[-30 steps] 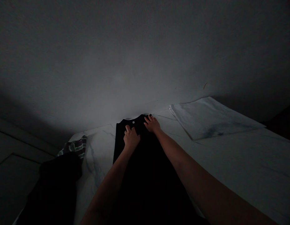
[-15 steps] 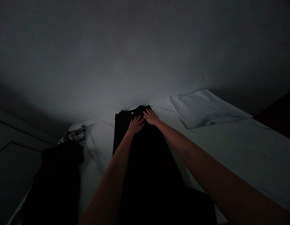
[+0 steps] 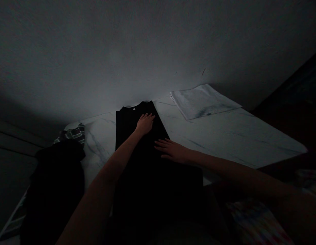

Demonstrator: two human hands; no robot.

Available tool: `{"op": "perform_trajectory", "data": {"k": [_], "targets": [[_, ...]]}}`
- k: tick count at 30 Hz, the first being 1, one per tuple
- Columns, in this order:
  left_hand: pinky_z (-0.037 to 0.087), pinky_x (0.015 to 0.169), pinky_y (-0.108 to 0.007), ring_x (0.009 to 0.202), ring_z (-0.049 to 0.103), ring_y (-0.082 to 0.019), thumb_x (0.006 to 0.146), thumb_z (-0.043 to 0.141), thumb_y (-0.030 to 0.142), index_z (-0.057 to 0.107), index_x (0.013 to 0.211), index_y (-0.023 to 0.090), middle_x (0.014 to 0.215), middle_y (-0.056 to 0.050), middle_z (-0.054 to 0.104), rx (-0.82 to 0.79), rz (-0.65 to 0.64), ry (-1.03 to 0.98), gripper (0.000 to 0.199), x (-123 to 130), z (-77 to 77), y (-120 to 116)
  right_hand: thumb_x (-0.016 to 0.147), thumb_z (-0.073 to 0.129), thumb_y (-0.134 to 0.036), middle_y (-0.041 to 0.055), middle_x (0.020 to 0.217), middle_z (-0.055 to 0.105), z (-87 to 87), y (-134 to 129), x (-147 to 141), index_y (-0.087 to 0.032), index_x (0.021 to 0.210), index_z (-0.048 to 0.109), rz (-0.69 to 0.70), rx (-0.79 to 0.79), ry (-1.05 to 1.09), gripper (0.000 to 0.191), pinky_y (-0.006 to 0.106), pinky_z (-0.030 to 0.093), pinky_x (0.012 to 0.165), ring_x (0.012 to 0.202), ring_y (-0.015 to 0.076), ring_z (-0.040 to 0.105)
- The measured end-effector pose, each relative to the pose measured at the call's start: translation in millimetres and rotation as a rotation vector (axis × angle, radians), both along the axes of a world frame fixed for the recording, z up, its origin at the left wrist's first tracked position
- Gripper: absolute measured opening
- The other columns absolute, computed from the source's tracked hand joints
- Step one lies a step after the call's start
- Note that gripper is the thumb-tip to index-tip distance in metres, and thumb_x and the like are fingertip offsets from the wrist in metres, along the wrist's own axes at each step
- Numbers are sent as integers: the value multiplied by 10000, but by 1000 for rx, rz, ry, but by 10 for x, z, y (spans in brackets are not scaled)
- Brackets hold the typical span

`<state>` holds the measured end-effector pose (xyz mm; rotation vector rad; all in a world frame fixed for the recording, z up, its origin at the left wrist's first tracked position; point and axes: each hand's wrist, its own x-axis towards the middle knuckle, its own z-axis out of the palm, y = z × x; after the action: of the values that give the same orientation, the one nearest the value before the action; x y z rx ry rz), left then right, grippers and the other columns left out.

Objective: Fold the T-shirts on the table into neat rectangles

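A black garment (image 3: pixel 132 136) lies long and flat on a marble-patterned table, its neckline with a small white label toward the wall. My left hand (image 3: pixel 145 124) rests on its upper part, fingers spread a little and pointing right. Lower down, near the garment's right edge, my right hand (image 3: pixel 173 150) lies flat on the cloth with fingers apart, pointing left. Neither hand grips anything. The lower part of the garment is too dark to make out in detail.
On the marble-patterned table (image 3: pixel 224 136), a folded white cloth (image 3: pixel 203 102) lies at the back right. Dark clothing (image 3: pixel 61 177) is heaped at the left, beside a striped cloth (image 3: pixel 77 134). A grey wall (image 3: pixel 137 51) stands behind. Multicoloured fabric (image 3: pixel 260 221) shows at the lower right.
My right hand has moved down the black garment, away from its neckline. My left hand stays near the top, now turned more to the right. The camera view has shifted and shows more at the right.
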<state>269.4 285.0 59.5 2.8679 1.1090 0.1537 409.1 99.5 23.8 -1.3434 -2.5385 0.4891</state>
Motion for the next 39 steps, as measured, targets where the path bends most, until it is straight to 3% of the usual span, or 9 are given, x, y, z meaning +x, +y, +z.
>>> {"op": "perform_trajectory", "data": {"k": [4,8,12,16,19,23,25,33,39], "targets": [[99,1220,-440,1477,257,-231,976,424,316,456,1445,243,1556,-56,395,-101,-278,5,475,-50,-110,-764,1008,424,-419,99,1459,519,134,-566,17,-209,1316,605,-36,-6,127,415,448,331,1138,1378,228,429],[137,1213,-463,1501,181,-256,965,488,381,380,1493,243,1622,-79,229,-269,-326,-28,557,-180,-205,-1265,873,643,-474,94,1032,717,125,-1014,132,-212,1033,698,-319,24,145,312,384,520,853,978,234,659],[110,1216,-516,1509,146,-238,984,467,356,420,1463,341,1615,0,246,-422,-338,-66,482,-291,-80,-1454,740,753,-495,82,850,704,7,-1365,231,-233,981,677,-563,0,100,364,344,525,629,732,234,660],[12,1188,-620,1503,170,-265,956,527,375,583,1306,433,1569,76,350,-600,-500,-51,359,-386,127,-1549,849,617,-384,33,752,668,-23,-1645,45,-250,855,608,-647,85,287,134,295,491,553,633,189,623],[25,1161,-676,1492,186,-333,746,781,302,636,1222,472,1543,90,396,-634,-567,-19,526,-432,182,-1583,897,511,-271,25,739,642,-26,-1762,-224,-243,873,572,-539,294,339,71,258,444,527,618,160,595],[21,1154,-698,1486,210,-327,663,653,-20,594,1254,509,1564,103,357,-496,-650,3,795,-482,126,-1632,936,449,-136,23,720,638,-86,-1771,-461,-216,949,601,-61,495,138,172,253,385,517,614,144,567],[-9,1161,-687,1485,221,-312,653,607,-55,558,1297,507,1573,91,344,-414,-713,12,856,-531,84,-1701,942,461,-110,26,724,646,-124,-1766,-473,-192,974,618,43,473,24,179,261,379,515,620,148,567],[169,1194,-608,1464,288,-307,805,630,106,498,1390,429,1564,-13,373,-294,-814,-41,681,-889,-69,-2126,967,522,-308,70,919,714,78,-1773,-150,-206,1095,663,-33,283,147,217,290,519,668,814,174,661],[247,1200,-531,1467,287,-280,850,676,229,636,1242,407,1583,16,332,-192,-857,-21,433,-1064,-129,-2378,989,414,-326,125,1491,461,336,-699,-31,-228,1437,465,-307,231,44,462,491,440,1074,1343,267,463]]}}
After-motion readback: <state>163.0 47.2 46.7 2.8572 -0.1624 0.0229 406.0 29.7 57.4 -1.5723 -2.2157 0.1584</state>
